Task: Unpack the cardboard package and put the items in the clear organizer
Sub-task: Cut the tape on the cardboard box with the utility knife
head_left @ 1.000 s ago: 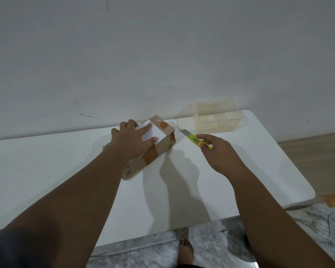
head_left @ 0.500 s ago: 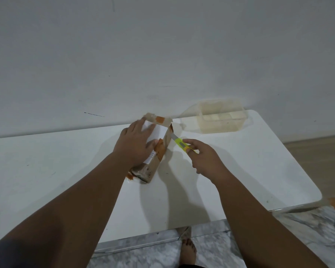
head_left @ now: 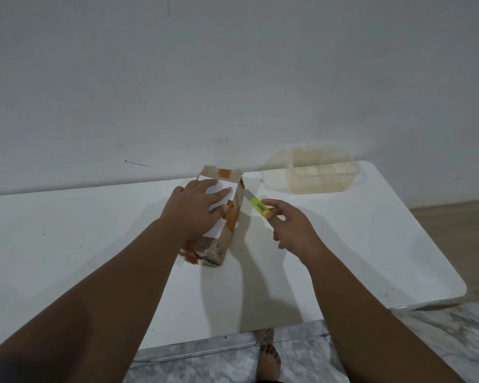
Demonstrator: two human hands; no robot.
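Right hand [head_left: 293, 230] holds cutter [head_left: 256, 204] blade at package [head_left: 221, 217] edge.

White table [head_left: 343, 244], grey wall [head_left: 233, 78], marble floor [head_left: 440, 341]

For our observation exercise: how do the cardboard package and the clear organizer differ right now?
The cardboard package is opaque brown with orange tape; the clear organizer is see-through. The left hand presses on the package, while the organizer sits untouched. The package is taped shut; the organizer has no lid on. Both rest on the white table.
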